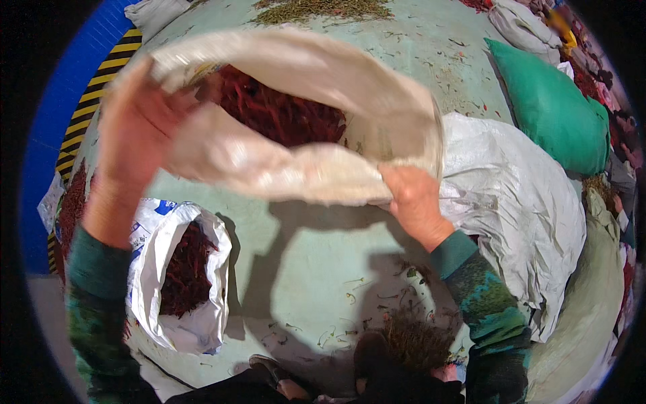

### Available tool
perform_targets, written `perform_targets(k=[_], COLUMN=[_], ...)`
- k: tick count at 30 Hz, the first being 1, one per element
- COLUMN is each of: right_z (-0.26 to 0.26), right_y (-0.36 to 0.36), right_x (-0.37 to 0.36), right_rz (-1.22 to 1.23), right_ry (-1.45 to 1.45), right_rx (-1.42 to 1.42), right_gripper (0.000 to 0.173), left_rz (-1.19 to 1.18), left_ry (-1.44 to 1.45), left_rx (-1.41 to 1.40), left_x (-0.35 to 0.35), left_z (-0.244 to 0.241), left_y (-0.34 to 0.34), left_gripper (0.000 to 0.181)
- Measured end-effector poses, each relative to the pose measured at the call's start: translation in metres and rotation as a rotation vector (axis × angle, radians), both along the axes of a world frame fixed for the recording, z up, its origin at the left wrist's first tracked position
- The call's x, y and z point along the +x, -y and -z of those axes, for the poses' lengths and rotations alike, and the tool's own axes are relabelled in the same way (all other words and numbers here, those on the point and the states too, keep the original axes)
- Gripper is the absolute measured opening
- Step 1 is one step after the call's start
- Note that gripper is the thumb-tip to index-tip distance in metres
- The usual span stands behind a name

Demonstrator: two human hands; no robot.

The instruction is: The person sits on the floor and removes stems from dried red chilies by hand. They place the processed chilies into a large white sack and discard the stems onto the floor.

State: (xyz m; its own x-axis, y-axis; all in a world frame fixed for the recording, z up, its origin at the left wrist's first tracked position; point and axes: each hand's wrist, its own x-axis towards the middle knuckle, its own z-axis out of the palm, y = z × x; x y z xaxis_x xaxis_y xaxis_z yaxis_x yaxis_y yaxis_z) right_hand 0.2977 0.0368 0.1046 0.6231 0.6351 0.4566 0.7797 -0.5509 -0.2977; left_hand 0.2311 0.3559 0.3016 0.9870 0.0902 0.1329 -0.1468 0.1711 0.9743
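A large pale woven sack (323,171) is raised before me with its mouth wide toward me. Dried red chilies (282,111) show inside it. My right hand (414,197) grips the near right part of the sack's rim. At the left end of the mouth, my left hand (141,126) holds the rim; motion blur hides its fingers in part. Below the left hand, a smaller white printed sack (219,283) stands on the floor with dried red chilies (186,278) in it.
White sacking (509,202) lies right of the raised sack, with a full green sack (550,106) beyond. Stems (323,10) are heaped at the far side; others (419,333) lie near my feet. Black-and-yellow striped tape (96,91) edges the floor at left.
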Motion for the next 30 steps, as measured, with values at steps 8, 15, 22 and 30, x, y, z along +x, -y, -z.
perform_targets(k=[8, 15, 22, 30], right_z=[0.074, 0.09, 0.112, 0.125], right_y=[0.039, 0.077, 0.174, 0.263], right_x=[-0.059, -0.156, -0.266, -0.214], right_rz=[-0.072, 0.033, 0.216, 0.704], right_ry=[-0.028, -0.096, -0.394, -0.266], right_rx=[-0.072, -0.035, 0.135, 0.21], right_gripper=[0.042, 0.025, 0.019, 0.028], left_rz=[-0.058, -0.062, -0.083, 0.194], left_ry=[-0.299, -0.472, -0.415, -0.5], left_rx=[-0.289, -0.391, -0.328, 0.422], left_x=[-0.054, -0.07, -0.08, -0.165], left_z=[0.096, 0.163, 0.169, 0.268], left_y=[0.112, 0.165, 0.193, 0.256], left_gripper=[0.052, 0.051, 0.048, 0.036])
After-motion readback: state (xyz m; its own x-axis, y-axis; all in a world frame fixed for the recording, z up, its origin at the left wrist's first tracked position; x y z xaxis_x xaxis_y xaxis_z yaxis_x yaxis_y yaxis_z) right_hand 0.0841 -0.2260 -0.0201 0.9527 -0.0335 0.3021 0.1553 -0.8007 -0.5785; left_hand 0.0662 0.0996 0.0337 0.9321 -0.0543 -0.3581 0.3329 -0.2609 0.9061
